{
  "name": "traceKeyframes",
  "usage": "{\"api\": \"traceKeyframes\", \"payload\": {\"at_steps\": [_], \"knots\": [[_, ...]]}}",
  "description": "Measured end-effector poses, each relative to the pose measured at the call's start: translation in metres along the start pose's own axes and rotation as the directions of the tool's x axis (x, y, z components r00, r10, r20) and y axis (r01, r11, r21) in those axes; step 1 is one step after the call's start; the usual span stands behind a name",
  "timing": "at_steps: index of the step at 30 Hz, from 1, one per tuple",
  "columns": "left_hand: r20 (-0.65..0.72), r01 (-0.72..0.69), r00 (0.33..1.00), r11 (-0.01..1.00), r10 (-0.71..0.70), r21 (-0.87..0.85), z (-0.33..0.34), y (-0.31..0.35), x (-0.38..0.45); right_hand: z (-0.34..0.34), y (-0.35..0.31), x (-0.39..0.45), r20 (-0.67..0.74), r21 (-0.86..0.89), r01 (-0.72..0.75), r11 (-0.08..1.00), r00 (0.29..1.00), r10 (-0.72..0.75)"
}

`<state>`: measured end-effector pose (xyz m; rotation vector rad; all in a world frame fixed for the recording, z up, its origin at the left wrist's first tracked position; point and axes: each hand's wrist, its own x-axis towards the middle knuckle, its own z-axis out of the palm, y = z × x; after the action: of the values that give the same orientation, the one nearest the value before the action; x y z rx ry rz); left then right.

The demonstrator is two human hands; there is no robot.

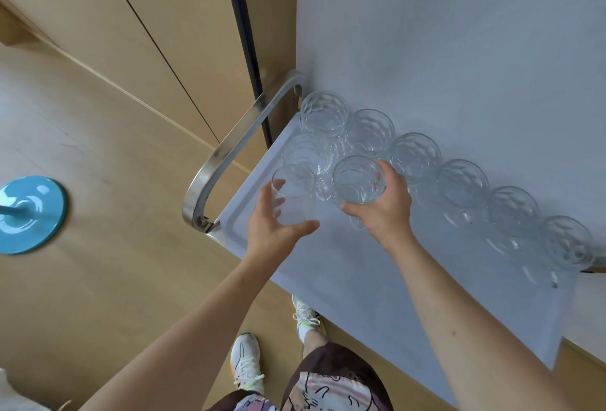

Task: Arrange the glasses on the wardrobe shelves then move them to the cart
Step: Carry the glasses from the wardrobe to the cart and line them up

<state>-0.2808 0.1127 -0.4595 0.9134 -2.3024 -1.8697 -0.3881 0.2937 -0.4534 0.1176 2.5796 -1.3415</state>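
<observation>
From the head camera, looking down: the cart (377,266) stands against a pale wall (459,33), and its flat top is a light grey-blue tray surface with a curved metal handle (226,151) at the left end.

The left hand (272,227) holds a plain clear glass (292,196) over the left part of the cart top — the thumb is curled along the near side and the fingers are wrapped around the far side, seen through the glass. I cannot tell if this glass touches the surface.

The right hand (383,207) grips a faceted glass (357,179) from the right, with the fingers curled around its wall near the rim and the thumb on the near side. This glass is just beside the plain one.

Behind the two hands, one more faceted glass (306,153) stands near the handle. Along the wall there is a row of six faceted glasses (462,181), from the handle end to the right end, close together or touching.

On the wooden floor (108,246) at the left is a round blue base (31,214) — well apart from the cart. Two white sneakers (246,361) show below the cart edge.
</observation>
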Motion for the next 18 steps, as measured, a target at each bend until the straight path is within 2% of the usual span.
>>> {"api": "traceKeyframes", "payload": {"at_steps": [12,18], "knots": [[0.023,0.013,1.0,1.0,-0.014,0.015,0.011,0.011,0.004,0.0,-0.002,0.002,0.055,0.02,0.054,0.998,0.997,-0.055],[0.035,0.037,0.999,0.998,-0.039,0.056,0.01,0.014,0.003,0.002,-0.002,0.004,0.07,-0.025,0.027,0.999,0.997,-0.025]]}}
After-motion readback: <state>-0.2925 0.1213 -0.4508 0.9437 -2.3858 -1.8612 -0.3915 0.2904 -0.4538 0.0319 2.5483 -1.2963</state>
